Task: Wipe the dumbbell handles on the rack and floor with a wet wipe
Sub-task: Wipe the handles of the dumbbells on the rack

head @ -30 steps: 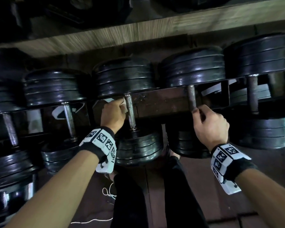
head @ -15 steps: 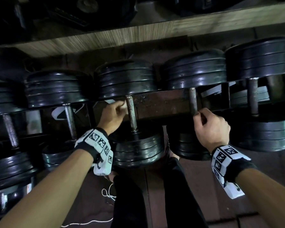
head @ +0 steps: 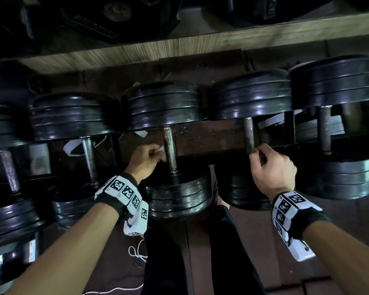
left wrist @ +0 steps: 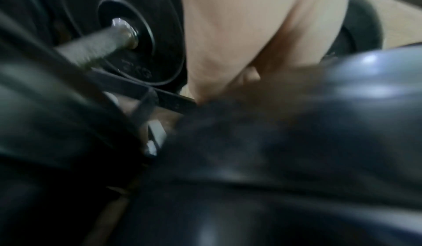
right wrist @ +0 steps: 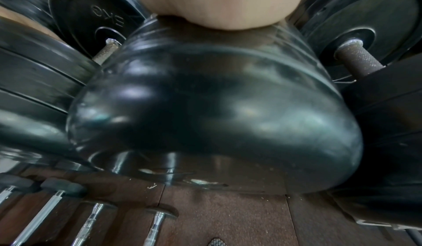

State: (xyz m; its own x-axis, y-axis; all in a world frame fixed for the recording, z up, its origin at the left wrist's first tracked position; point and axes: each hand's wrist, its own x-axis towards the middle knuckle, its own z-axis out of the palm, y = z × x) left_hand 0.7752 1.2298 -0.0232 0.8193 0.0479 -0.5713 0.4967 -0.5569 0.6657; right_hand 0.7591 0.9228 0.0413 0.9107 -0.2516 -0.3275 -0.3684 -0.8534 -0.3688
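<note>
Black plate dumbbells lie in a row on a dark rack (head: 211, 135). My left hand (head: 156, 154) pinches a white wet wipe (head: 160, 148) against the left side of the rusty handle (head: 169, 145) of the middle dumbbell. My right hand (head: 258, 154) is curled round the near end of the neighbouring dumbbell's handle (head: 248, 133). The left wrist view is blurred and shows only my palm (left wrist: 228, 33) and another handle (left wrist: 91, 49). In the right wrist view a black plate (right wrist: 205, 105) fills the picture under my palm (right wrist: 217, 2).
More dumbbells flank both hands, one with handle (head: 324, 128) to the right and one (head: 90, 158) to the left. A wooden shelf (head: 200, 43) with black plates runs above. Chrome bars (right wrist: 91, 219) lie on the dark floor. My legs (head: 168, 262) and a white cord (head: 136, 252) are below.
My left hand has slid the wipe a little toward me along the middle handle. My right hand has kept its hold on the neighbouring handle.
</note>
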